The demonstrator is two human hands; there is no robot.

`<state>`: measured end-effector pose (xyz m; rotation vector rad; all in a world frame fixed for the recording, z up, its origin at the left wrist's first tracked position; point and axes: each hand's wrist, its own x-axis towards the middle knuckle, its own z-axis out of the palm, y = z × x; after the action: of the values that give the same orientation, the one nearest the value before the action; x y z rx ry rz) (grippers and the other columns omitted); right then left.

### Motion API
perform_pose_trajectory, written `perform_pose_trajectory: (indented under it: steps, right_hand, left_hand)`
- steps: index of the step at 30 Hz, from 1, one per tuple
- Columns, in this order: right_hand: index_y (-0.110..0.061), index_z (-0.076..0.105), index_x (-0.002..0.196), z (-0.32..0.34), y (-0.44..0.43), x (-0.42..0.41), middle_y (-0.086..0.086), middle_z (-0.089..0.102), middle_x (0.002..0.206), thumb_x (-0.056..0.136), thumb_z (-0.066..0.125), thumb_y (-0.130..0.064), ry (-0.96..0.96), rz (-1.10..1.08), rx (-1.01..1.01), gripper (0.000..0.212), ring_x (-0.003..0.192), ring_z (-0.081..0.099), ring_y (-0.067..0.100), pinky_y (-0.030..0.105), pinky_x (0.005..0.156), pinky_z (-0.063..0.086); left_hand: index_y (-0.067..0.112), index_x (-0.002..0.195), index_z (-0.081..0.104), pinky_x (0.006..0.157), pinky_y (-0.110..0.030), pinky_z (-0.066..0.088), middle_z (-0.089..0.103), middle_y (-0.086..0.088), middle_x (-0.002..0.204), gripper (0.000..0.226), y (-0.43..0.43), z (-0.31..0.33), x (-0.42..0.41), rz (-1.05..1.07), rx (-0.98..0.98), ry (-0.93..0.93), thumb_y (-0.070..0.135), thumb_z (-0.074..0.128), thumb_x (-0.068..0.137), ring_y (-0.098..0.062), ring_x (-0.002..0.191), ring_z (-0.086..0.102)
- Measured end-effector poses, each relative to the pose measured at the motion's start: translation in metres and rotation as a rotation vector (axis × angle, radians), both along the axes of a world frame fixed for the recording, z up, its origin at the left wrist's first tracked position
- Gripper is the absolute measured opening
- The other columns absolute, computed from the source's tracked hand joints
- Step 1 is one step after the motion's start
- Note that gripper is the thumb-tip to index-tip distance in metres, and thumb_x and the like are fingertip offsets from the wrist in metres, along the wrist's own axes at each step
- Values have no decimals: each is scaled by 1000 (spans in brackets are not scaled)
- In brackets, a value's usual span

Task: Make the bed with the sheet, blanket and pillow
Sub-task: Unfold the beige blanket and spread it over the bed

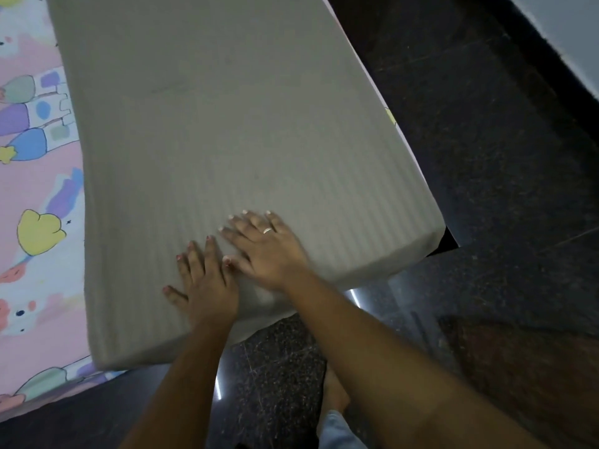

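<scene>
Blanket (227, 140), grey, folded thick: likely soft, bulky, limp. Left hand (202, 283) and right hand (265, 247) pressed flat, fingers spread; best gripped at corners.

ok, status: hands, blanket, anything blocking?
Left hand and right hand both flat, palms down on grey blanket, no grip. Blanket spread over patterned sheet near bed's corner. Pillow not in view. Nothing in the way.
</scene>
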<state>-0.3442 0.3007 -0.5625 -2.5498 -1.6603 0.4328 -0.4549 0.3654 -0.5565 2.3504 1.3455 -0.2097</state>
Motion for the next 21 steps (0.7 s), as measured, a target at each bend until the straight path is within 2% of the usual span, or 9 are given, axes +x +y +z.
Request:
perform_pose_trajectory:
  steps: [4, 6, 9, 12, 14, 16, 17, 19, 21]
  right_hand:
    - [-32, 31, 147, -4, -48, 100, -5, 29, 155, 91, 15, -59, -53, -222, 9, 64, 143, 24, 20, 42, 115, 15]
    - [-34, 27, 148, -1, -80, 145, -6, 26, 156, 89, 9, -60, -111, -326, -18, 67, 144, 21, 19, 41, 115, 13]
    - [-35, 20, 150, 6, -107, 184, -7, 20, 158, 91, 13, -60, -141, -451, -41, 64, 146, 14, 20, 41, 116, 8]
    - [-24, 23, 151, 10, -105, 195, 1, 20, 158, 95, 21, -52, -124, -720, -2, 63, 146, 12, 28, 48, 116, 10]
    - [-11, 29, 148, 16, -78, 184, 12, 27, 154, 93, 23, -49, -184, -807, -9, 67, 144, 18, 33, 52, 115, 14]
    - [-8, 31, 147, 21, -33, 152, 16, 29, 153, 94, 36, -46, -218, -666, -5, 65, 142, 22, 34, 51, 114, 16]
    - [-11, 29, 148, 19, -6, 127, 15, 27, 154, 94, 40, -46, -171, -494, 17, 65, 143, 21, 33, 50, 115, 14]
    - [-23, 20, 151, 13, 46, 65, 4, 16, 159, 97, 35, -48, 30, -123, -22, 61, 147, 10, 24, 46, 116, 6]
    - [-33, 16, 151, 7, 80, 17, -5, 9, 160, 98, 28, -51, 117, 109, -63, 57, 147, 2, 16, 44, 117, 0]
  left_hand:
    - [38, 149, 6, 109, -62, -2, 0, 2, 159, 54, -2, -2, 8, 48, -16, 57, 46, 22, 99, -19, 146, -6]
    - [39, 149, 2, 109, -61, -3, -4, 3, 159, 55, -2, 1, 8, 41, -43, 81, 48, 21, 98, -19, 146, -8]
    - [40, 148, 0, 110, -61, -1, -5, 3, 159, 57, 2, 9, 7, 38, -95, 100, 49, 24, 98, -19, 145, -8]
    - [41, 148, 0, 111, -60, 2, -4, 4, 159, 59, 6, 15, 8, 32, -135, 123, 51, 27, 96, -19, 145, -7]
    - [41, 148, -2, 111, -58, 3, -5, 4, 159, 61, 11, 15, 8, 31, -152, 135, 53, 28, 96, -18, 145, -7]
    - [41, 148, -1, 111, -57, 5, -4, 5, 159, 59, 16, 12, 8, 40, -136, 115, 53, 25, 97, -18, 146, -6]
    - [40, 148, 1, 111, -56, 5, -2, 5, 159, 57, 22, 9, 8, 59, -118, 90, 53, 22, 97, -18, 146, -5]
    - [37, 149, 5, 112, -53, 5, 1, 4, 159, 53, 33, 4, 10, 114, -87, 32, 46, 23, 99, -17, 146, -3]
    - [32, 150, 8, 114, -48, 4, 3, 3, 159, 53, 44, 0, 11, 167, -45, -10, 33, 29, 101, -17, 146, -1]
